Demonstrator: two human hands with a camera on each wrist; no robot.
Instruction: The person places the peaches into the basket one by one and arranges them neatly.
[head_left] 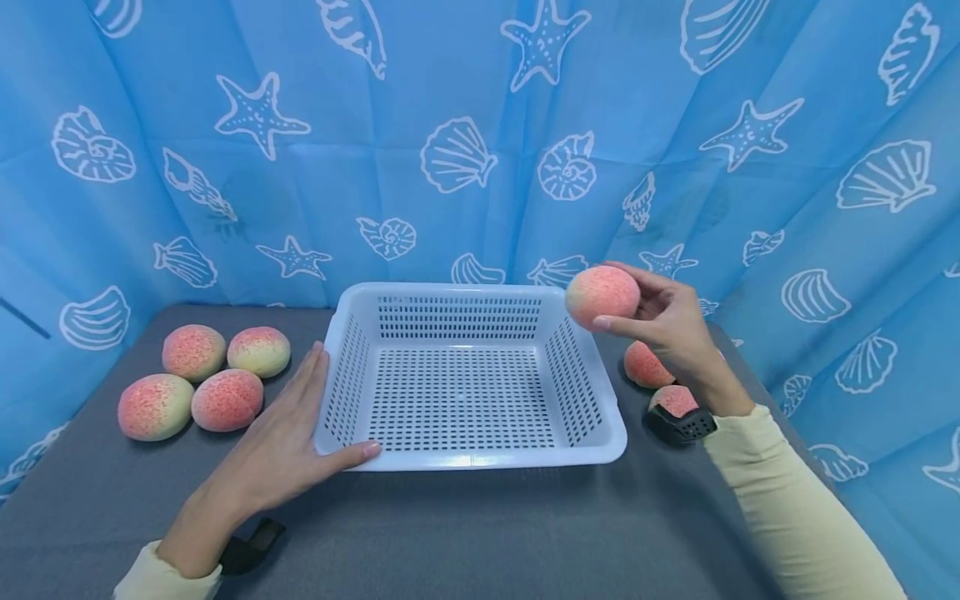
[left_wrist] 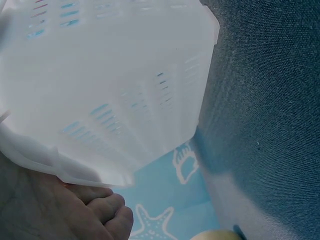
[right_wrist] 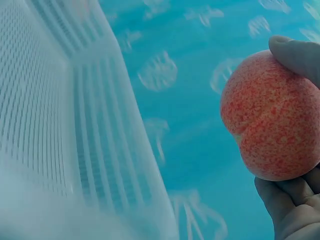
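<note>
My right hand [head_left: 671, 321] grips a pink peach [head_left: 602, 293] between thumb and fingers, in the air beside the back right corner of a white plastic basket [head_left: 480, 459]. In the right wrist view the peach [right_wrist: 275, 120] shows its crease, with the basket's side wall [right_wrist: 107, 130] apart from it on the left. Straight fingers of my left hand [head_left: 273, 442] lie along the basket's left side, and its thumb rests on the front rim. The left wrist view shows those fingers [left_wrist: 107, 207] at the outside of the basket wall [left_wrist: 100, 65]. Nothing lies inside the basket.
Several peaches [head_left: 193, 352] sit grouped on the grey tabletop [head_left: 465, 533] left of the basket. Two more peaches, one farther back [head_left: 647, 365] and one nearer [head_left: 674, 401], lie to its right, partly behind my right wrist. A blue shell-patterned curtain [head_left: 480, 217] hangs behind the table.
</note>
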